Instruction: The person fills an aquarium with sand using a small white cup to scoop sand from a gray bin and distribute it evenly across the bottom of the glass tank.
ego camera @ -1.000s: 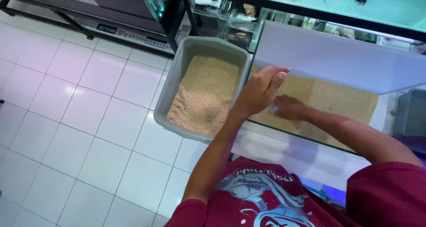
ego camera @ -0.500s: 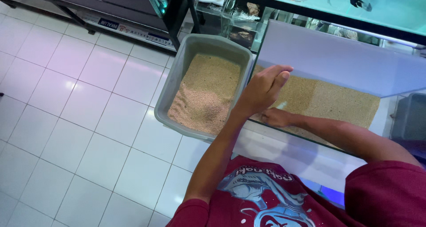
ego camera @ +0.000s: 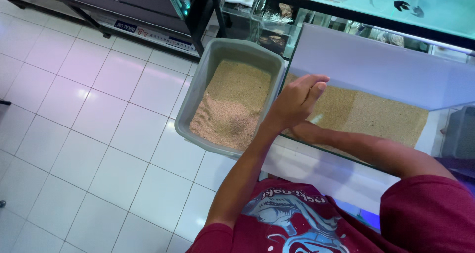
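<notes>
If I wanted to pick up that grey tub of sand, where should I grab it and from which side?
Probably take the grey tub by its rolled rim on the two long sides, coming from above and from the tiled-floor side. Its left long rim is in the open; the right one sits close to the glass tank, near the left hand. The sand is heaped toward the near end.

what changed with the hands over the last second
The right hand slid along the sand bed in the glass tank, from farther in back toward the near left corner, and now lies mostly hidden behind the left hand. The left hand stayed raised over the tank's edge beside the grey tub of sand. The tub did not move.
</notes>
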